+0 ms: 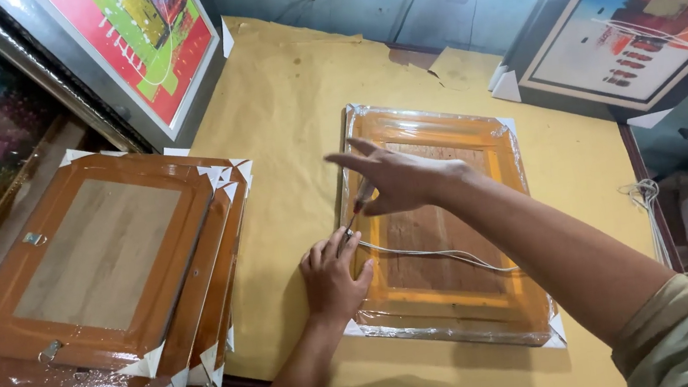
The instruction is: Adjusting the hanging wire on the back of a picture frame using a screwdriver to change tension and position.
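Observation:
A plastic-wrapped orange wooden picture frame (453, 294) lies face down on yellow-brown paper, with white corner guards. My left hand (332, 278) presses on the frame's left rail and pinches the end of a white cord (439, 253) that runs across the frame's back to the right. Just above it, my right hand (391, 181) holds a small thin tool against the same spot on the left rail, with the fingers partly spread.
A stack of similar wrapped frames (99, 267) sits at the left. Framed colourful paintings lean at the top left (137, 35) and top right (645, 8). A coil of white cord (646, 196) hangs at the table's right edge beside cluttered shelves.

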